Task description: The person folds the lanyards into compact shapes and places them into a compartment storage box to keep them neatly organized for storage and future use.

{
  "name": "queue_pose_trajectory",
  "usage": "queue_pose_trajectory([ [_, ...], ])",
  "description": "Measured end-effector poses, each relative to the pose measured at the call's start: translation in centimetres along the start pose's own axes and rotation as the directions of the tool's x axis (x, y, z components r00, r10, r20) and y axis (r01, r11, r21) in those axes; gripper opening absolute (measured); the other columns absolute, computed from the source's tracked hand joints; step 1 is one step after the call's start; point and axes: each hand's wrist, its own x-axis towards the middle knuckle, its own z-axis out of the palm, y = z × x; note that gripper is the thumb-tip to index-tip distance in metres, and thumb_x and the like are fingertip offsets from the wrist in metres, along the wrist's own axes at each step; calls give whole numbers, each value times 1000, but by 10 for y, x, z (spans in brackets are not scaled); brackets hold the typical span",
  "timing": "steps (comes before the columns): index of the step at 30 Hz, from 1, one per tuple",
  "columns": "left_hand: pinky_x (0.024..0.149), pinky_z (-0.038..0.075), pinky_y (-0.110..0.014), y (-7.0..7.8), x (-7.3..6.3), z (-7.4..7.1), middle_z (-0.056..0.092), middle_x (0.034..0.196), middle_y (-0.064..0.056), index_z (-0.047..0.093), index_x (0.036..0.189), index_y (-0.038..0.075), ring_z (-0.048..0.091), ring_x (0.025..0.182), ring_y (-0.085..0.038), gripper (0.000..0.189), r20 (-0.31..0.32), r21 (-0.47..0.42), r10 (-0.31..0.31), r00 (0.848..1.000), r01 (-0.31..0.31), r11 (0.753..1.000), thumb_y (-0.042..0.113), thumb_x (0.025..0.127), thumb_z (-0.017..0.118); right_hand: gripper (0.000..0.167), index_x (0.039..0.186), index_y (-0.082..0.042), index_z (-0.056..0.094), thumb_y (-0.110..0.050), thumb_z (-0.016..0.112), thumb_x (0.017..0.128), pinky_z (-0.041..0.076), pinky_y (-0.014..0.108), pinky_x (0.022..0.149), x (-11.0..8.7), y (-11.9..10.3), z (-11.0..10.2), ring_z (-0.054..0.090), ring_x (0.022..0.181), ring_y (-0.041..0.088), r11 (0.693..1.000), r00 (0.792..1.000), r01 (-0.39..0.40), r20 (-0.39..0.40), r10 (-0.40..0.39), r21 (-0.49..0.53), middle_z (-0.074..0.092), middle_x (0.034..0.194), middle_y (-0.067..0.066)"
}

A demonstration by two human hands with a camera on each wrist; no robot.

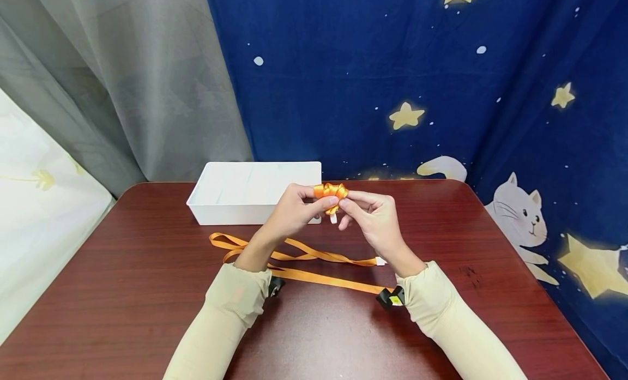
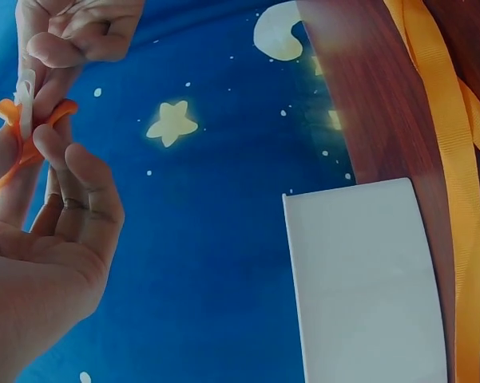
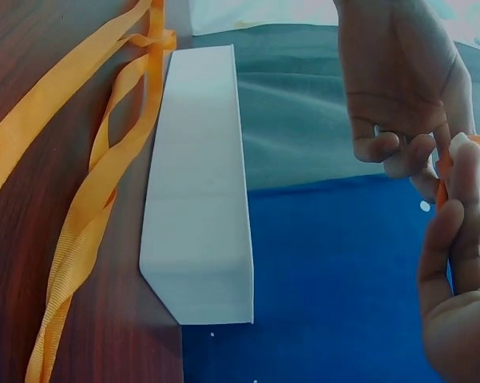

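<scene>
In the head view, the left hand (image 1: pixel 289 212) and the right hand (image 1: pixel 375 219) meet above the far part of the worktop (image 1: pixel 127 293), by the near right corner of a white box (image 1: pixel 235 215). Between them is a bunched orange ribbon (image 1: pixel 332 191). Each hand pinches it between thumb and forefinger, and a small white tab (image 1: pixel 334 218) hangs on its near side. Orange straps (image 1: pixel 328 279) lie on the worktop, nearer than the box, with loops at the left. A light, even pinch from both sides would probably suit these soft folds best; pulling the hands apart unevenly could loosen them.

In the left wrist view, the left thumb and forefinger pinch the ribbon, while the remaining fingers are bent and apart from one another. The white tab stands out along the ribbon, so shifting a thumb without covering it should make handling easier.

In the right wrist view, the right fingers hide most of the ribbon, and their exact grip cannot be told from here. Small fingertip adjustments, one hand steadying while the other works, seem the safer way.
</scene>
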Motion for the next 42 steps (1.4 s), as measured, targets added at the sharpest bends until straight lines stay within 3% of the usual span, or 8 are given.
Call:
queue_pose_trajectory([
  [5, 55, 46, -22, -3, 0, -2, 66, 73, -13, 73, 85, -7, 56, 62, -20, 17, -22, 17, 3, 1000, -3, 1000, 7, 94, 68, 20, 108, 16, 67, 7, 68, 89, 58, 30, 62, 3, 2, 1, 65, 51, 20, 1000, 999, 11, -48, -11, -6, 75, 85, 11],
  [12, 58, 47, -23, -6, 1, -3, 67, 77, -8, 74, 92, -6, 57, 66, -18, 18, -52, 82, 14, 999, -10, 997, 11, 94, 69, 18, 105, 16, 67, 8, 68, 89, 57, 28, 61, 7, 8, 3, 64, 51, 19, 1000, 997, -11, -75, 11, -9, 75, 87, 8],
  [19, 57, 48, -25, -12, 3, -8, 66, 75, -11, 74, 93, -6, 57, 66, -23, 20, -133, 121, 0, 991, 17, 992, 14, 93, 71, 18, 107, 11, 69, 1, 68, 92, 57, 29, 62, 11, 16, 4, 63, 54, 19, 998, 993, -62, -98, 58, -30, 73, 89, 8],
  [27, 54, 44, -23, -20, 7, -14, 68, 79, -13, 74, 95, -5, 58, 65, -21, 25, -272, 171, -38, 962, 87, 981, 20, 93, 71, 26, 113, 12, 65, -6, 67, 95, 55, 28, 63, 22, 32, 4, 64, 59, 17, 992, 984, -119, -142, 111, -48, 69, 80, 3],
  [33, 50, 40, -23, -26, 12, -21, 68, 76, -19, 74, 93, -5, 58, 63, -21, 29, -339, 212, -56, 939, 134, 968, 24, 93, 72, 23, 113, 6, 69, -8, 68, 94, 55, 30, 66, 30, 48, 4, 67, 68, 19, 976, 963, -201, -200, 182, -80, 69, 82, 2],
  [38, 48, 38, -22, -31, 17, -27, 68, 77, -20, 74, 94, -6, 58, 62, -20, 30, -379, 214, -73, 923, 164, 963, 25, 92, 72, 26, 118, 1, 68, -8, 67, 95, 55, 28, 72, 34, 62, 9, 69, 87, 31, 950, 936, -294, -235, 263, -106, 71, 94, 9],
  [42, 48, 37, -22, -35, 22, -30, 68, 78, -19, 74, 95, -6, 57, 61, -17, 31, -387, 219, -85, 918, 180, 959, 24, 92, 72, 37, 131, -1, 62, -7, 66, 95, 53, 24, 81, 35, 72, 12, 66, 102, 26, 932, 923, -340, -235, 304, -126, 68, 115, 16],
])
